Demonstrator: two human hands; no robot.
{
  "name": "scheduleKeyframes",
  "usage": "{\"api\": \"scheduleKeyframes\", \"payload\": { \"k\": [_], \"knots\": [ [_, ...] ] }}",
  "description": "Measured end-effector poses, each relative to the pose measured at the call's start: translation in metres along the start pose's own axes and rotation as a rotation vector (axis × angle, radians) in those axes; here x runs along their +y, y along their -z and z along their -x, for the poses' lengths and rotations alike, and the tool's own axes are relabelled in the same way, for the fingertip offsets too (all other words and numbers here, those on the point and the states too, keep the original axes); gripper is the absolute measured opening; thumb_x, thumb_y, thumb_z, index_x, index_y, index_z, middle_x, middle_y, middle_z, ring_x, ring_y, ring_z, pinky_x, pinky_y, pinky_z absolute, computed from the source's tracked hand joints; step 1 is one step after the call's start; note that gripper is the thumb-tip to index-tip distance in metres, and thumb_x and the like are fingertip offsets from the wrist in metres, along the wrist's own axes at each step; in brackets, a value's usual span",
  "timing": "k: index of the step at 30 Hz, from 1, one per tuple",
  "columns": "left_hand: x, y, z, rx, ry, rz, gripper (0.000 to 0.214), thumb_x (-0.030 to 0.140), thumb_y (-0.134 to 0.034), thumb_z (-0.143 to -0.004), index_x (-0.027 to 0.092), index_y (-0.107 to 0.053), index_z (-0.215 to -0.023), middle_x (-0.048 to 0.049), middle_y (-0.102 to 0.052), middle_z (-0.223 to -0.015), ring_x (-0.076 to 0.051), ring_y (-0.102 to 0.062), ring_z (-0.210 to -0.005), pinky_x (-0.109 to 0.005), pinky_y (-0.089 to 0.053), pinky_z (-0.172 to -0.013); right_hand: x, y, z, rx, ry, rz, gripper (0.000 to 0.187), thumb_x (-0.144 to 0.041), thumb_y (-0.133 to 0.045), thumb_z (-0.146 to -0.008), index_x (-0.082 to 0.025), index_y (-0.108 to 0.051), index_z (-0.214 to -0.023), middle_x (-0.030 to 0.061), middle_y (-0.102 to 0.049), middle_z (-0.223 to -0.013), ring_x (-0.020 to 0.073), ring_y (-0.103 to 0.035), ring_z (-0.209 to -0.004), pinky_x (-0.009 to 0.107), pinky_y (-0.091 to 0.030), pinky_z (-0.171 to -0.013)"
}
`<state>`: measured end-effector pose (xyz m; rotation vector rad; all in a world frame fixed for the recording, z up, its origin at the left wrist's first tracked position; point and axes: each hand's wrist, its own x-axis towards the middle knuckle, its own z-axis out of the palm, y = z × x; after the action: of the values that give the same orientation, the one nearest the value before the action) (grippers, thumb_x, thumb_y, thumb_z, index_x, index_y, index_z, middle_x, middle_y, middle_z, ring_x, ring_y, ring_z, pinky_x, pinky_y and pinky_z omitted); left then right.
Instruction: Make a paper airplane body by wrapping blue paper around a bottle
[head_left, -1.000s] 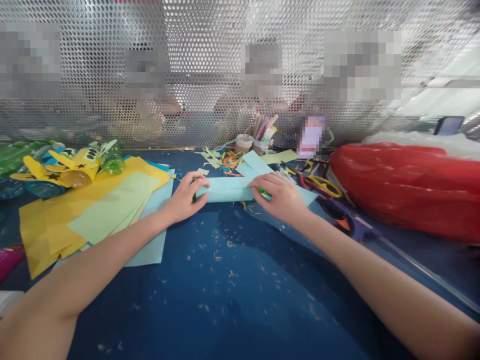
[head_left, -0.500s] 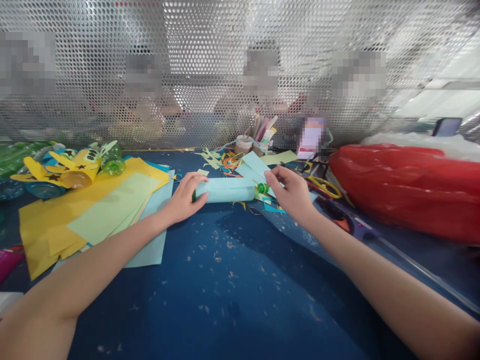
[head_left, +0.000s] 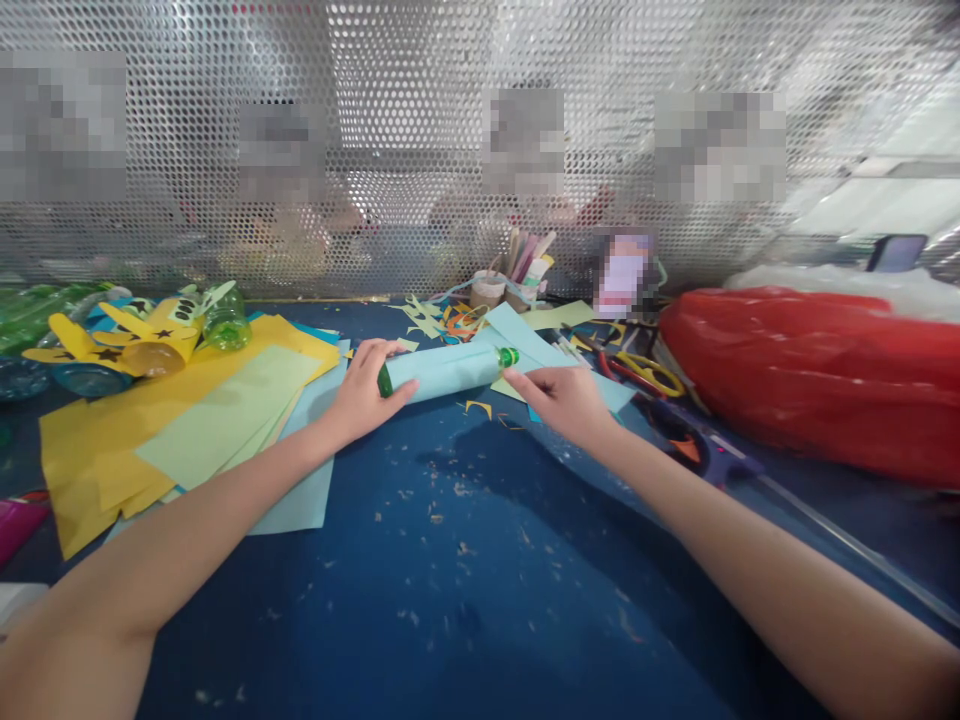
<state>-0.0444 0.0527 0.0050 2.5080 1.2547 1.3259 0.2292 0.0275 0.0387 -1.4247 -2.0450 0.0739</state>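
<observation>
Bottle (head_left: 508, 357) gripped by the left hand (head_left: 367, 388): glossy green plastic seen at the neck, body covered by a smooth matt light-blue paper wrap (head_left: 442, 373). Left of the grip, matt paper sheets (head_left: 232, 420) are stacked; glossy see-through plastic bottles (head_left: 227, 322) are seen past them. Below the grip, a smooth, low-sheen blue tabletop (head_left: 450, 540) is marked by pale specks. Beyond the grip, a shiny perforated metal screen (head_left: 420, 150) is seen. Far right of the grip, glossy, creased red plastic (head_left: 810, 380) is shown
</observation>
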Motion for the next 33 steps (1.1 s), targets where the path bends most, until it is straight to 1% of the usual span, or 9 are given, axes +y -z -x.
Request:
{"api": "scheduleKeyframes", "payload": {
  "k": [5, 9, 11, 13, 15, 18, 23, 29, 33],
  "knots": [
    [-0.002, -0.002, 0.000, -0.122, 0.048, 0.047, 0.062, 0.043, -0.074, -0.073, 0.025, -0.044, -0.124, -0.0091, -0.056, -0.124, -0.028, -0.052, -0.115, -0.048, -0.044, -0.097, 0.000, -0.008, 0.001, -0.176, -0.054, 0.015, 0.056, -0.052, -0.042, -0.091, -0.022, -0.046, -0.044, -0.0012, -0.050, -0.039, 0.0107, -0.041, -0.035, 0.027, -0.032, -0.044],
    [0.000, 0.002, 0.000, -0.093, 0.063, 0.079, 0.056, 0.042, -0.072, -0.075, 0.025, -0.047, -0.122, -0.0086, -0.058, -0.125, -0.027, -0.055, -0.114, -0.049, -0.044, -0.097, 0.001, -0.013, 0.002, -0.271, -0.101, -0.102, 0.049, -0.046, -0.047, -0.091, -0.022, -0.054, -0.048, 0.0010, -0.062, -0.047, 0.0123, -0.053, -0.040, 0.029, -0.043, -0.047],
    [0.001, 0.005, 0.001, -0.032, 0.071, 0.106, 0.056, 0.044, -0.072, -0.076, 0.026, -0.047, -0.123, -0.0082, -0.058, -0.125, -0.027, -0.055, -0.114, -0.048, -0.045, -0.097, 0.000, -0.016, 0.002, -0.328, -0.146, -0.280, 0.040, -0.047, -0.050, -0.090, -0.021, -0.064, -0.063, 0.0040, -0.070, -0.061, 0.0159, -0.064, -0.053, 0.031, -0.052, -0.055],
    [0.003, 0.008, 0.001, 0.010, 0.047, 0.132, 0.061, 0.048, -0.072, -0.074, 0.028, -0.046, -0.125, -0.0078, -0.058, -0.125, -0.027, -0.055, -0.114, -0.048, -0.045, -0.097, -0.004, -0.019, 0.003, -0.360, -0.152, -0.501, 0.030, -0.046, -0.054, -0.088, -0.019, -0.067, -0.090, 0.0084, -0.075, -0.084, 0.0197, -0.071, -0.073, 0.034, -0.058, -0.066],
    [0.004, 0.010, 0.002, 0.017, -0.009, 0.148, 0.068, 0.053, -0.074, -0.070, 0.028, -0.045, -0.126, -0.0077, -0.058, -0.124, -0.027, -0.055, -0.113, -0.049, -0.045, -0.097, -0.009, -0.022, 0.005, -0.339, -0.133, -0.692, 0.035, -0.042, -0.054, -0.089, -0.018, -0.059, -0.114, 0.0130, -0.072, -0.106, 0.0215, -0.070, -0.090, 0.037, -0.060, -0.076],
    [0.007, 0.010, 0.002, -0.059, -0.063, 0.150, 0.074, 0.054, -0.075, -0.068, 0.029, -0.043, -0.130, -0.0083, -0.057, -0.126, -0.029, -0.053, -0.117, -0.051, -0.044, -0.099, -0.017, -0.024, 0.008, -0.244, -0.170, -0.880, 0.038, -0.040, -0.050, -0.092, -0.019, -0.049, -0.124, 0.0160, -0.065, -0.122, 0.0231, -0.066, -0.103, 0.041, -0.058, -0.086],
    [0.009, 0.005, 0.002, -0.231, -0.009, 0.267, 0.075, 0.046, -0.077, -0.068, 0.028, -0.041, -0.132, -0.0097, -0.052, -0.133, -0.029, -0.054, -0.119, -0.050, -0.046, -0.100, -0.017, -0.018, 0.007, -0.091, -0.298, -1.026, 0.040, -0.041, -0.064, -0.084, -0.022, -0.052, -0.117, 0.0110, -0.067, -0.117, 0.0259, -0.063, -0.109, 0.048, -0.049, -0.100],
    [0.004, -0.003, 0.002, -0.332, 0.116, 0.423, 0.084, 0.039, -0.077, -0.068, 0.027, -0.034, -0.139, -0.0134, -0.054, -0.131, -0.030, -0.055, -0.120, -0.053, -0.046, -0.101, -0.015, -0.013, 0.005, -0.090, -0.374, -1.091, 0.041, -0.039, -0.073, -0.075, -0.027, -0.055, -0.110, 0.0054, -0.069, -0.109, 0.0267, -0.063, -0.108, 0.050, -0.046, -0.103],
    [0.003, -0.003, 0.002, -0.328, 0.109, 0.417, 0.081, 0.039, -0.074, -0.071, 0.026, -0.033, -0.140, -0.0133, -0.054, -0.132, -0.029, -0.054, -0.122, -0.052, -0.045, -0.102, -0.018, -0.011, 0.003, -0.088, -0.344, -1.148, 0.054, -0.043, -0.073, -0.075, -0.030, -0.052, -0.123, 0.0055, -0.066, -0.114, 0.0264, -0.060, -0.113, 0.049, -0.046, -0.103]
  ]
}}
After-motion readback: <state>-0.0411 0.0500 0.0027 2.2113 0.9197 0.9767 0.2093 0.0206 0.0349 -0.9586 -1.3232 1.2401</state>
